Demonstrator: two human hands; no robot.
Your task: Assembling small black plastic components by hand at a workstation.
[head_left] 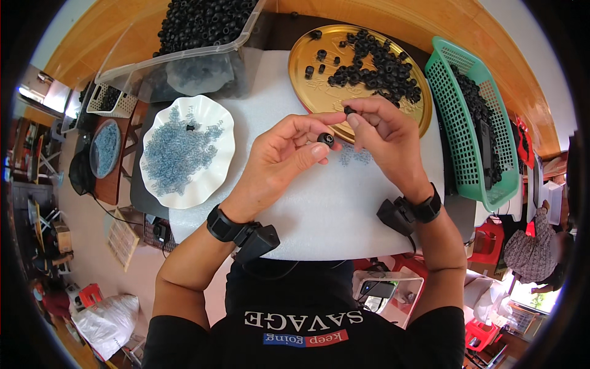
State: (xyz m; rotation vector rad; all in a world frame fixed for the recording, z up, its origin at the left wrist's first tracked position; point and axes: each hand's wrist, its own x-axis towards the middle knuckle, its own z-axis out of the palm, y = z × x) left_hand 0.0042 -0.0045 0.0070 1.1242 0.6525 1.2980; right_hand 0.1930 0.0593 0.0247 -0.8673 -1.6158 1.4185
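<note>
My left hand [284, 157] pinches a small black round part [326, 139] between thumb and fingertips above the white foam pad [319, 209]. My right hand [384, 135] is close beside it, with its thumb and forefinger closed on a smaller black piece [348, 111]. Both hands hover just in front of a gold round tray [307, 58] holding several black rings [381, 64]. A few pale blue beads [356, 155] lie on the pad under my right hand. Black bands with small devices sit on both wrists.
A white scalloped plate [218, 111] of pale blue beads lies at left. A clear plastic bin [184, 64] of black rings stands at the back left. A green mesh basket [458, 135] with black parts is at right. Another person sits at the far right.
</note>
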